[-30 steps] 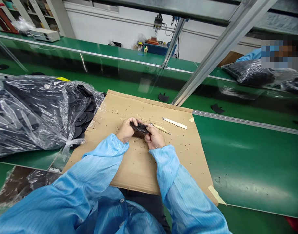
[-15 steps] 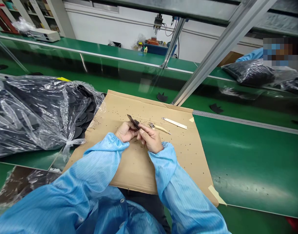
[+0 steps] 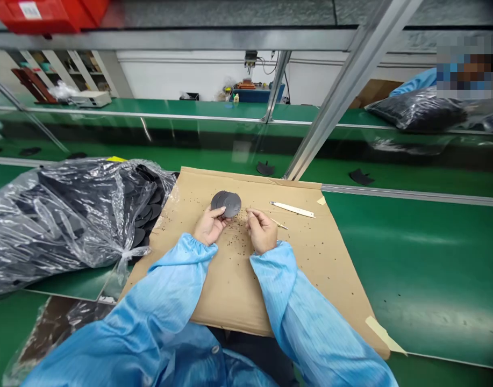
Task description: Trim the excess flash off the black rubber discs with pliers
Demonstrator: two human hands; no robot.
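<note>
Left-hand grip [image 3: 209, 226] pinches dark discs [image 3: 226, 204] over cardboard [image 3: 230, 301].

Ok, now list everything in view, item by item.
cardboard sheet: one, tan, on the green bench
black discs: small overlapping stack, exact count unclear, dark grey, held above the cardboard sheet
specks: many, black, scattered on the cardboard sheet
flat strip: one, white, on the cardboard sheet
thin tool: one, pale, on the cardboard sheet
clear plastic bag: one, full of black discs, left of the cardboard sheet
second plastic bag: one, black contents, far bench at right
cut pieces: two, black, on the bench beyond the cardboard sheet
red crate: one, red, top left
left hand: one, bare, holding the black discs
right hand: one, bare, fingertips together just above the cardboard sheet
sleeves: two, light blue, reaching in from the bottom
</note>
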